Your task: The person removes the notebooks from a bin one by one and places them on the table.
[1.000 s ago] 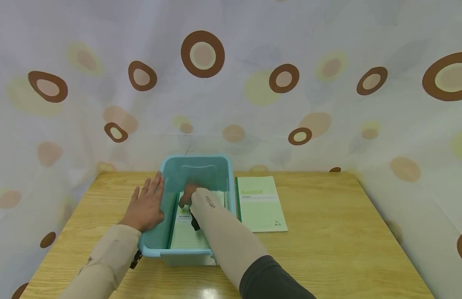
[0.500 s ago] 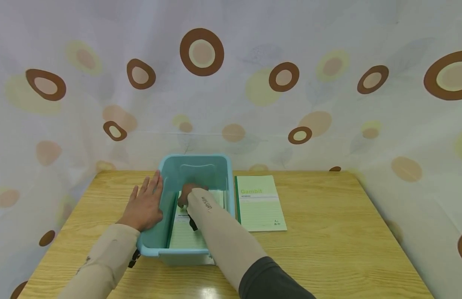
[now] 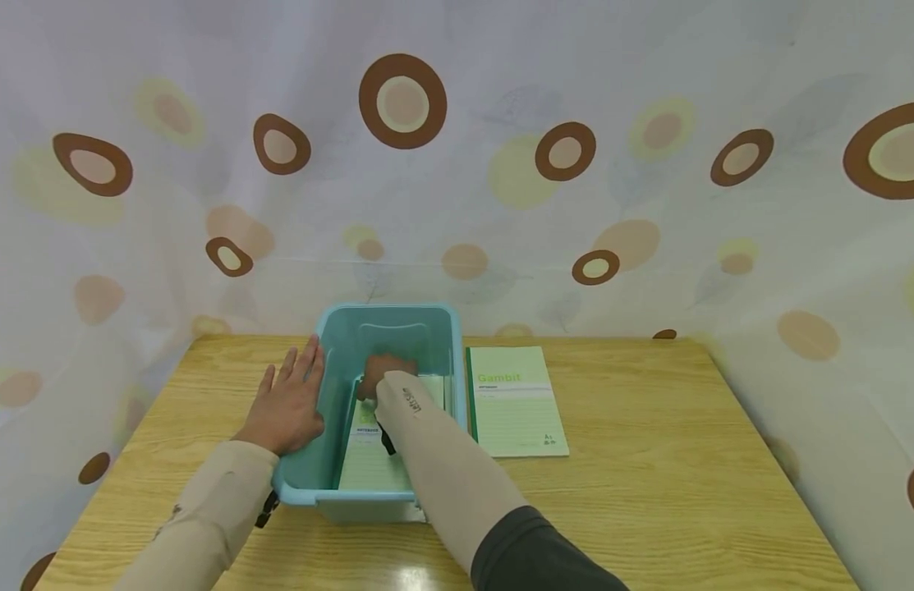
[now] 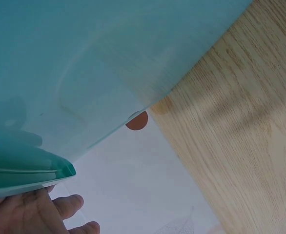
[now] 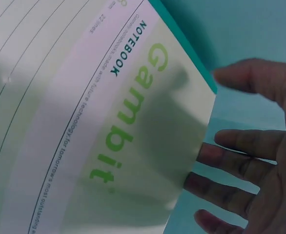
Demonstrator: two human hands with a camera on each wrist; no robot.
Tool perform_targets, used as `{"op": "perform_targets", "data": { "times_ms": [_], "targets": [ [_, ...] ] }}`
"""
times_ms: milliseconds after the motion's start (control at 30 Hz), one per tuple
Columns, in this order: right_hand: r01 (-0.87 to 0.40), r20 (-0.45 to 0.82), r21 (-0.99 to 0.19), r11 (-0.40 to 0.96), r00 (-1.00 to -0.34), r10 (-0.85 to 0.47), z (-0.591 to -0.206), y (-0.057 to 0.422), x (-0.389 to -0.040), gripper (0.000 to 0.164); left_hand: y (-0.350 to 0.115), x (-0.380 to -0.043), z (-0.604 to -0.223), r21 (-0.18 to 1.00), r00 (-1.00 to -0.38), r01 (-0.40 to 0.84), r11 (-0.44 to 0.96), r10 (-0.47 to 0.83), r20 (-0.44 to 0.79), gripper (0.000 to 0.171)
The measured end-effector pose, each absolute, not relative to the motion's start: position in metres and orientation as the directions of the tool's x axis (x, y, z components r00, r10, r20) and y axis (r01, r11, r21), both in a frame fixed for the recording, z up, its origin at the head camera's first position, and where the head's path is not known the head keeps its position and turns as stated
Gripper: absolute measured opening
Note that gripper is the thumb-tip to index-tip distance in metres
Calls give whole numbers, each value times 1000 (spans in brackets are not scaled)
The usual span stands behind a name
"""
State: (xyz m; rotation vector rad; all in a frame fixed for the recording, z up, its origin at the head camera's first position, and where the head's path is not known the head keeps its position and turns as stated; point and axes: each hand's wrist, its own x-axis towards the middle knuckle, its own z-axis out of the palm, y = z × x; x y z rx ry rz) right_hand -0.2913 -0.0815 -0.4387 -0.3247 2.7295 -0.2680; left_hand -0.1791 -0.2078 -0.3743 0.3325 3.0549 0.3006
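In the head view, a blue plastic bin [image 3: 392, 316] stands on the table with a pale green notebook [image 3: 375, 460] lying inside it, green spine to the left. My left hand [image 3: 285, 410] rests against the bin's left rim, fingers stretched forward. My right hand [image 3: 386, 373] reaches into the bin at the notebook's far end, and the forearm covers part of the cover. From the right wrist view, fingertips [image 5: 194, 181] touch the notebook's top edge, while the thumb is right at the spine corner. The left wrist view has fingers [image 4: 67, 205] beneath the bin's rim.
A second pale green Gambit notebook [image 3: 519, 419] lies flat just right of the bin. The wooden table [image 3: 649, 460] stretches to the right. A white sheet with brown circles [image 3: 402, 103] hangs behind and at the sides.
My right hand has shifted slightly toward the bin's far end, its fingers now farther out over the notebook's top edge. The left hand and the bin stay in place.
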Motion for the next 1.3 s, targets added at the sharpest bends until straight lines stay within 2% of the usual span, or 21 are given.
{"op": "perform_targets", "data": {
  "times_ms": [200, 400, 567, 967, 1300],
  "targets": [
    [-178, -310, -154, 972, -925, -218, -437, -87, -286, 58, -208, -178, -374, 193, -973, 216, 957, 226, -32, 81],
    [-181, -243, -101, 978, -949, -201, -436, -89, -280, 69, -209, -179, -372, 195, -973, 216, 957, 227, -37, 82],
    [-161, -278, -126, 979, -942, -190, -437, -91, -278, 81, -209, -179, -373, 189, -974, 211, 959, 222, -40, 83],
    [-225, -271, -142, 964, -928, -257, -445, -90, -283, 75, -209, -179, -373, 194, -973, 213, 958, 226, -44, 83],
    [-205, -287, -143, 968, -928, -239, -442, -93, -280, 81, -208, -180, -373, 184, -975, 205, 961, 217, -48, 83]
  ]
}}
